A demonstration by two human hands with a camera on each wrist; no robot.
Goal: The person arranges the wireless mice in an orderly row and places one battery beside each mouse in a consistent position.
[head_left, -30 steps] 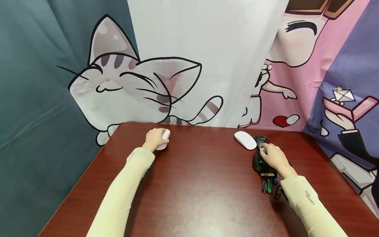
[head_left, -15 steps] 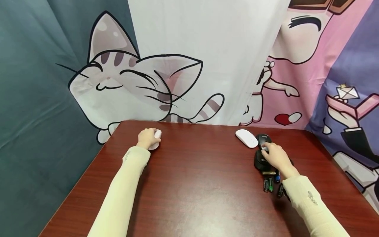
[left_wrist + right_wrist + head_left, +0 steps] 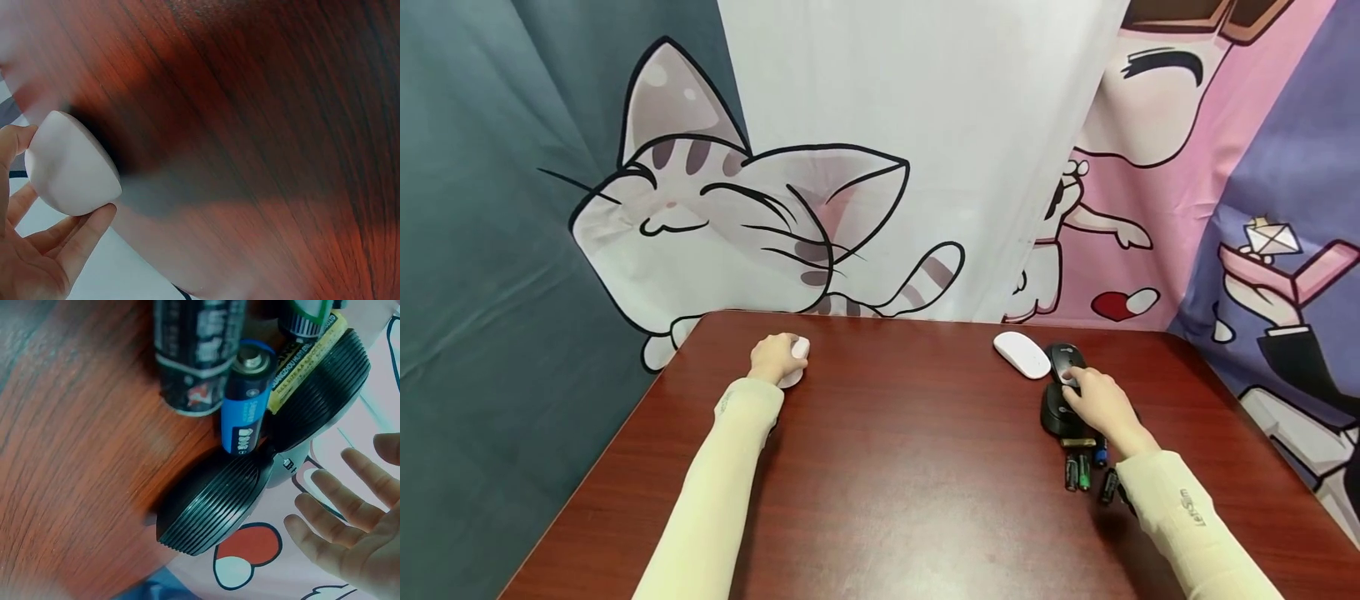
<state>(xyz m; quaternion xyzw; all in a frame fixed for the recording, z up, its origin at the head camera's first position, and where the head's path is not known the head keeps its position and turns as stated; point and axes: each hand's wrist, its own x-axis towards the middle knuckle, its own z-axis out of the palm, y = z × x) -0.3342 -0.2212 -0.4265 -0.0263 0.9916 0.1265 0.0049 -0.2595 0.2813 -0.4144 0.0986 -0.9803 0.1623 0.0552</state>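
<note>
In the head view my left hand (image 3: 772, 360) holds a white computer mouse (image 3: 795, 361) by its sides, near the far left of the table. The left wrist view shows thumb and fingers on opposite edges of this white mouse (image 3: 72, 165). On the right, my right hand (image 3: 1101, 404) is over a group of black mice, its fingertips near the rear black mouse (image 3: 1066, 358). Another black mouse (image 3: 1057, 414) sits in front of that one. In the right wrist view the fingers (image 3: 334, 512) are loosely extended with nothing gripped, beside black mice with ribbed sides (image 3: 215, 503).
A second white mouse (image 3: 1022, 355) lies left of the black mice. Several batteries lie nearer the front, among them a green one (image 3: 1084, 472), a blue one (image 3: 247, 406) and a yellow one (image 3: 306, 362). A printed cat curtain (image 3: 850, 100) hangs behind the table (image 3: 887, 467).
My left hand has shifted left across the table with the white mouse, mostly in the first half second. The right hand has stayed nearly in place over the black mice.
</note>
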